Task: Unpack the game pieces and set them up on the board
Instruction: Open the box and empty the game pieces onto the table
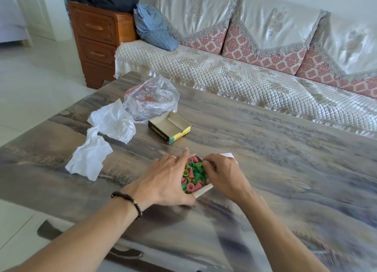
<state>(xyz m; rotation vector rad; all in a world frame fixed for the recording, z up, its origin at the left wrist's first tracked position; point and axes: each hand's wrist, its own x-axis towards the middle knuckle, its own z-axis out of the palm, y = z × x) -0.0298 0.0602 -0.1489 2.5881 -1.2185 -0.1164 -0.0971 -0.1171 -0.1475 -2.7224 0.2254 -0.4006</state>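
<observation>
1. Head view, hands: Left hand [169, 177] lies with fingers straight and spread against the near-left side of the small box [201, 191], steadying it. Right hand [222, 175] has its fingers curled at the box's far-right edge; they appear to pinch one of the game pieces [193, 174], though the contact itself is hidden.
2. Head view, task items: the cone-shaped pieces, pink, green and yellow-green, fill the box between both hands. No board can be identified; a white edge [227, 155] shows just beyond the right hand, identity uncertain.
3. Risk, tipping: the box appears tilted on the desk [285, 149]. If the left hand lifts or presses unevenly, the box could tip and spill.
4. Risk, scatter: the pieces are small, light and heaped. A hasty pull could drag neighbours over the rim.
5. Risk, loss: crumpled paper [98, 141], a plastic bag [151, 98] and an open tray [169, 126] lie beyond the left hand; stray pieces could hide there.
</observation>
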